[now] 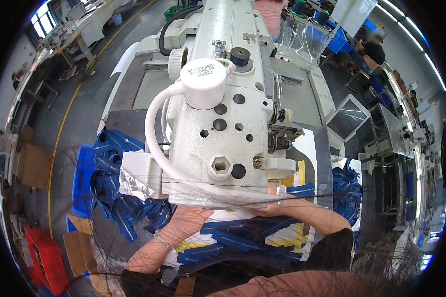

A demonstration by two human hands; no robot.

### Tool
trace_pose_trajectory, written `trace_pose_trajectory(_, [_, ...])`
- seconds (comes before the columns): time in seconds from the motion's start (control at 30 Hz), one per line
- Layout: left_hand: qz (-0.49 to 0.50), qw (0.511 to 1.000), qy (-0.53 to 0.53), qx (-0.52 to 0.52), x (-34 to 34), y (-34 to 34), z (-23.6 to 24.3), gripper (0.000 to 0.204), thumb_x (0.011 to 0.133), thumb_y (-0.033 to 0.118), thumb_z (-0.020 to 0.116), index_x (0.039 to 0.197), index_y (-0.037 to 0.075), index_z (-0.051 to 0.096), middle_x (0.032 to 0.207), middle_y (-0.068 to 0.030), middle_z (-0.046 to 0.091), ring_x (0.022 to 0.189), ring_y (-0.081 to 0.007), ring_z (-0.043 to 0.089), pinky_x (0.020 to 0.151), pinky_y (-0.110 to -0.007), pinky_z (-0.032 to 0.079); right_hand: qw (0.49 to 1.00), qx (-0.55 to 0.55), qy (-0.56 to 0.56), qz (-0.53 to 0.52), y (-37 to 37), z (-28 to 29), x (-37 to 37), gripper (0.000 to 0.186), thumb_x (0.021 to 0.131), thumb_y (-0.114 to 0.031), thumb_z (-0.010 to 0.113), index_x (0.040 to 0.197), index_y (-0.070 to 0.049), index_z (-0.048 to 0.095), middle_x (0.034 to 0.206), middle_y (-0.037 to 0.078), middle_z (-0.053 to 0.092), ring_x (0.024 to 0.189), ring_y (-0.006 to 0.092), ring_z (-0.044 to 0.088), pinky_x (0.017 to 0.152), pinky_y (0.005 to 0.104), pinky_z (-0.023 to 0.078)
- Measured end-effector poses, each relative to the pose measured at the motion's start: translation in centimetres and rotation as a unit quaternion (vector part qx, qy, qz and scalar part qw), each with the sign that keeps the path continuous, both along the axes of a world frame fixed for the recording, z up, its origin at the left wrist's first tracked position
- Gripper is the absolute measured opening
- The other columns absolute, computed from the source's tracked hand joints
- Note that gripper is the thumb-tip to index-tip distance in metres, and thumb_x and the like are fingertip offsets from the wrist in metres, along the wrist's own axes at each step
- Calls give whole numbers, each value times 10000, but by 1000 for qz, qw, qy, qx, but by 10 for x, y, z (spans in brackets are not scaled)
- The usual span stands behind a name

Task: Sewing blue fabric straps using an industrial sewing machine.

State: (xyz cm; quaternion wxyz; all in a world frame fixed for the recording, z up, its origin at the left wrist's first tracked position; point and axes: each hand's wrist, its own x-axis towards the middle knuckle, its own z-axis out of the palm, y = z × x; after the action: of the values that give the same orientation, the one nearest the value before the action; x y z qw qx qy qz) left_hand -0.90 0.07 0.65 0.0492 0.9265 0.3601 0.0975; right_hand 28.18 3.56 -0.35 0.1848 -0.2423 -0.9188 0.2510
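Finger hazard: grip hidden

Blue zipper strips (248, 228) lie overlapped in the foreground; dragging could snag them. Left hand (189, 220) and right hand (277, 208) reach under the sewing-machine head (223, 146), grips indeterminable; should it run, fingers could be caught.

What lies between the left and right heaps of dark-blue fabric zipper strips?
The head view shows a white metal sewing machine between left heap and right heap, with the left hand, right hand and more strips by its near end.
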Motion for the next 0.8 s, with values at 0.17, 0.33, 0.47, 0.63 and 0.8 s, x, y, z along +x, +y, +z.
trace_pose_trajectory(0.17, [-5,997,77,-8,3,3,4,394,939,305,464,1298,158,530,1228,-142,582,1071,-297,592,891,-484,466,999,-13,28,25,11,-8,-2,300,791,-131,644,1071,-27,613,1134,128,603,1051,300,578,917,376,476])
trace_pose_trajectory(0.33, [-27,995,32,94,3,9,5,423,956,294,422,1354,157,462,1265,-149,549,1062,-286,599,855,-468,498,998,-1,50,49,22,-11,-5,320,771,-127,653,1066,-20,597,1110,126,609,1045,277,582,896,372,481])
trace_pose_trajectory(0.47, [-55,992,49,98,2,13,-1,461,962,248,400,1409,142,362,1226,-138,568,1016,-239,615,812,-416,528,981,-161,99,43,27,-8,-8,335,758,-140,666,1065,-26,596,1095,108,609,1022,260,588,863,350,487])
trace_pose_trajectory(0.63, [-70,984,56,151,-1,15,-6,461,965,218,393,1411,118,334,1076,-80,618,904,-183,624,745,-365,550,994,-54,65,72,29,5,-15,363,742,-159,681,1072,-36,592,1083,89,602,984,234,597,787,322,508])
trace_pose_trajectory(0.8, [-94,980,25,171,-3,18,-19,445,972,229,388,1394,91,351,1037,-48,621,906,-164,607,766,-374,539,982,156,46,91,25,26,-13,384,732,-168,689,1090,-71,589,1100,87,592,957,219,604,729,305,542])
